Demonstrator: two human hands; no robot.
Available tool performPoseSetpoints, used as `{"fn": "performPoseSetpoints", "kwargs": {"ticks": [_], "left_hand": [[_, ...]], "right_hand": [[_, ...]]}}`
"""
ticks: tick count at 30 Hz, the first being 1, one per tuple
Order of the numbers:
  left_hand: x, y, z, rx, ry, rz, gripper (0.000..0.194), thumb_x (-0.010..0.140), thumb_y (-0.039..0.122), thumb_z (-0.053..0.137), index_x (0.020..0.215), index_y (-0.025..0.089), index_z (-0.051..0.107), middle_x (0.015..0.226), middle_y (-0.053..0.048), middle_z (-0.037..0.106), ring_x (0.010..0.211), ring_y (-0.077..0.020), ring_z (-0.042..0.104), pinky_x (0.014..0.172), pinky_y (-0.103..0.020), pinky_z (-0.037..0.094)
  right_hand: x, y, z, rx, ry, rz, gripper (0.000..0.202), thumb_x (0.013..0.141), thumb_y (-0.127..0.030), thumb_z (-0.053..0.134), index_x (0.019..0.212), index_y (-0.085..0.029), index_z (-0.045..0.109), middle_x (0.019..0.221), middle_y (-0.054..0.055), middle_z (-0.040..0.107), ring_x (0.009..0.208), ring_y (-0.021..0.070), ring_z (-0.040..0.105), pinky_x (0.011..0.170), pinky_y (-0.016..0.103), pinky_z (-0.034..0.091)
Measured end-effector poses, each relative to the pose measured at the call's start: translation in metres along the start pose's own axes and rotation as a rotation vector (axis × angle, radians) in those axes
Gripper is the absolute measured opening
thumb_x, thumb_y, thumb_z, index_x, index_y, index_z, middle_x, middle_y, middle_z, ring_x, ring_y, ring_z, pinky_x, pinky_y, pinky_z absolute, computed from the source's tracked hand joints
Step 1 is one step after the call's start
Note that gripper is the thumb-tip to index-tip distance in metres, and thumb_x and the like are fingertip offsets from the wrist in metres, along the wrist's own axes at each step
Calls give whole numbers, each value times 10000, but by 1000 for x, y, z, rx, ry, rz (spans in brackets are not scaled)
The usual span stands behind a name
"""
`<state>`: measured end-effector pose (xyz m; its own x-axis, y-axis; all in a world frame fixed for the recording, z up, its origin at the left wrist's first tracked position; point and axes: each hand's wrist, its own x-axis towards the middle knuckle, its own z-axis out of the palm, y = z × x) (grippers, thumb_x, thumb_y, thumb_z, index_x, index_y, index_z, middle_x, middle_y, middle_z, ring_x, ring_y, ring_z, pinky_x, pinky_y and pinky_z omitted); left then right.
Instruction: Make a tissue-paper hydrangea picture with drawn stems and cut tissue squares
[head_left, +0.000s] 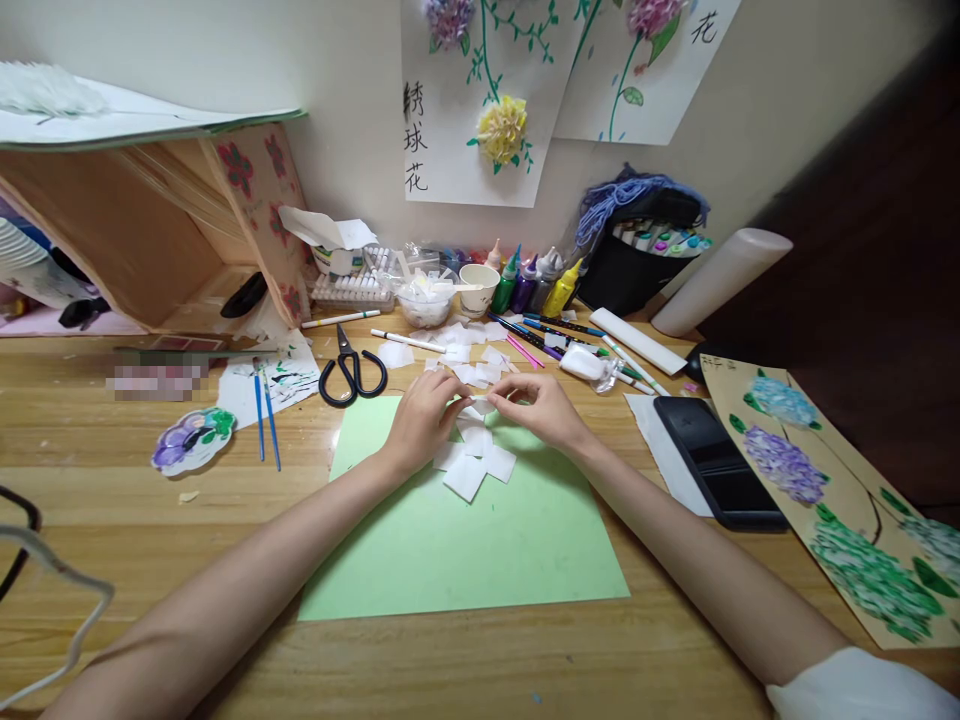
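A light green sheet of paper [480, 555] lies on the wooden table, with several white paper squares [465, 478] loosely overlapping on its upper part. My left hand [427, 415] is over the sheet's far edge, thumb and forefinger pinched. Opposite it, my right hand [541, 405] pinches in the same way. Between the two sets of fingertips is a small white piece of paper [481, 403], partly covered by the fingers. More white paper squares [457, 353] are scattered just beyond my hands.
Black-handled scissors [351, 375] lie left of my hands. A paint palette [193, 440] and two blue brushes [268, 420] are farther left. Paint bottles [525, 285], a paper cup [478, 290] and markers line the back. A black phone [720, 465] and a flower painting [847, 510] lie at right.
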<state>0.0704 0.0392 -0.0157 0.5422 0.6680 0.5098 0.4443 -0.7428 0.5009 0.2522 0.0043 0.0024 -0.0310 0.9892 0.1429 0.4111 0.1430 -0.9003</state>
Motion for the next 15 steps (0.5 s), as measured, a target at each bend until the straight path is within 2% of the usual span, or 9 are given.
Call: {"fn": "performPoseSetpoints", "kwargs": {"ticks": [6,8,11,13,15], "left_hand": [[0,0,0,23,-16,13,122,893,258,470,850,192,563,858,-48,593,833,-181,525,729,-307,398],[0,1,0,19,27,-19,117,885,288,486,856,194,549,861,-45,586,829,-178,522,729,-304,400],[-1,4,-2,12,113,-100,171,848,355,536,816,189,514,801,-27,561,746,-161,506,675,-283,396],[-2,8,-3,-5,84,-114,221,844,383,529,747,187,497,717,-10,544,675,-147,486,627,-272,379],[-3,11,-4,-31,3,-89,242,865,372,486,713,184,501,679,-6,545,651,-141,483,612,-269,371]], "right_hand": [[0,-1,-1,-38,-35,-10,174,717,-325,643,693,-159,692,674,29,677,561,122,556,514,235,417],[0,-1,0,-37,-29,3,185,715,-335,646,691,-156,688,667,28,672,537,115,542,495,233,408],[-2,0,4,-17,50,27,195,718,-345,648,698,-152,673,678,29,664,526,112,533,484,234,410],[-4,0,8,6,106,19,191,727,-342,643,696,-155,659,692,33,660,562,124,554,503,239,431],[-7,0,12,17,131,-9,184,735,-341,638,691,-162,647,700,35,657,612,141,579,535,249,456]]}}
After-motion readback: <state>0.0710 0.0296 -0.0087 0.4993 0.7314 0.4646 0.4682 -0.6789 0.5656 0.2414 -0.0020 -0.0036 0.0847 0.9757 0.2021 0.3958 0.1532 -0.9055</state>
